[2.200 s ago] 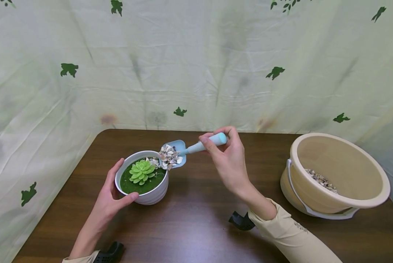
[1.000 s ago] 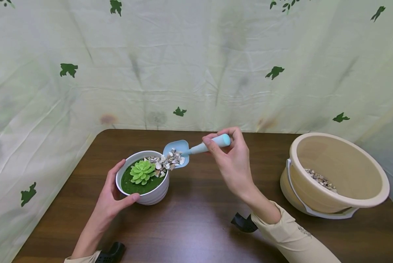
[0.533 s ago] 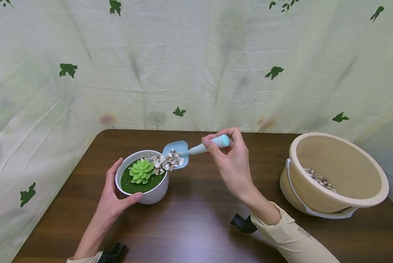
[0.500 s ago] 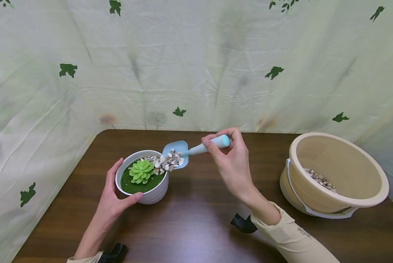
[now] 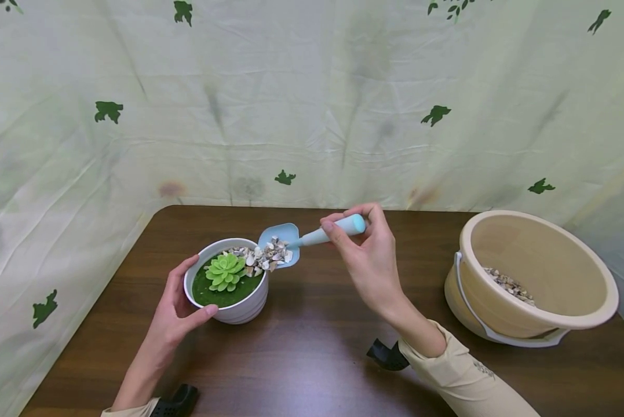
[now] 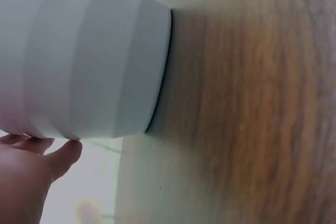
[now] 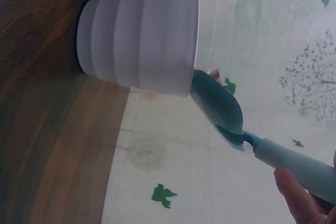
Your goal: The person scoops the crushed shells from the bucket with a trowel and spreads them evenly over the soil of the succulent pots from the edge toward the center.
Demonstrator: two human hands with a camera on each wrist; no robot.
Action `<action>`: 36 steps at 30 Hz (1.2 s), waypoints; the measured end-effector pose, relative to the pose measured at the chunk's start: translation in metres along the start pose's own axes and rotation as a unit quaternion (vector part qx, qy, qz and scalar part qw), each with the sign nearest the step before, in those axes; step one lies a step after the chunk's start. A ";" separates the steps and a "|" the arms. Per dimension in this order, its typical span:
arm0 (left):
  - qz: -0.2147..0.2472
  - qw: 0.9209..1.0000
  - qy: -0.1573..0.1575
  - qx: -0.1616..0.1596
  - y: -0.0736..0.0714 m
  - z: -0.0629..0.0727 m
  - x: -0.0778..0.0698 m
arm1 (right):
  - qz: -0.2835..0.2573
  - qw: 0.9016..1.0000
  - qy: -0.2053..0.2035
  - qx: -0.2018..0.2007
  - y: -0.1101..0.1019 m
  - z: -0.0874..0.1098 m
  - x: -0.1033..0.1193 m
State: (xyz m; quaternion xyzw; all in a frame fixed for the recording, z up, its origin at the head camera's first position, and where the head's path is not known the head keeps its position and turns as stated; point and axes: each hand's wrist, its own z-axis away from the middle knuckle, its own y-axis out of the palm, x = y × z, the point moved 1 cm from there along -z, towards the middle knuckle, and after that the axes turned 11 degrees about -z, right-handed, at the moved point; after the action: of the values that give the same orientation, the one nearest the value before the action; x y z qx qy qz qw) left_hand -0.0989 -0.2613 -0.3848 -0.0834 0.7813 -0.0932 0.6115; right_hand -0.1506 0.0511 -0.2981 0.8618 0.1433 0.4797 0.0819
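A white ribbed flower pot (image 5: pixel 245 307) stands on the table, holding a green succulent (image 5: pixel 225 272) in green moss. My left hand (image 5: pixel 173 321) grips the pot from the left, thumb at the near rim, fingers along the far left side. Between finger and thumb of my right hand (image 5: pixel 368 255) is the handle of a light blue trowel (image 5: pixel 322 234). The trowel's blade tilts down at the pot's right rim. Small pale stones (image 5: pixel 270 255) lie on the blade and run over the rim onto the moss. In the right wrist view, the trowel blade (image 7: pixel 218 100) meets the rim.
A beige bucket (image 5: pixel 541 243) with a white handle stands on the right of the brown wooden table (image 5: pixel 312 359). Some stones (image 5: pixel 510 286) lie inside it. A pale curtain with green leaf prints (image 5: pixel 312 104) hangs behind the table.
Over about two seconds, stones slid from the trowel onto the moss behind and right of the succulent. The trowel moved slightly right, then held nearly still. My left thumb shifted slightly along the rim.
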 end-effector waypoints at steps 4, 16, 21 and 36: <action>-0.011 1.000 -0.001 -0.006 0.002 -0.001 0.001 | 0.009 1.000 -0.006 0.001 0.001 0.000 0.001; -0.118 0.992 -0.002 -0.036 0.009 -0.004 0.004 | 0.074 0.997 -0.006 0.000 0.014 0.003 0.027; -0.069 0.997 0.001 -0.025 0.009 -0.003 0.003 | 0.080 0.997 -0.008 0.003 0.012 0.003 0.021; -0.051 0.998 -0.006 -0.029 0.009 -0.003 0.000 | 0.073 0.997 -0.030 0.010 0.002 0.001 0.004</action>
State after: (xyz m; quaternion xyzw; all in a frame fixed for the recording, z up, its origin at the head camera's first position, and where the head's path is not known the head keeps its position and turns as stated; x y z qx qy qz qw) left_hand -0.1021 -0.2521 -0.3862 -0.1412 0.7748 -0.1014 0.6078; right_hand -0.1474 0.0501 -0.2953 0.8846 0.0827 0.4569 0.0423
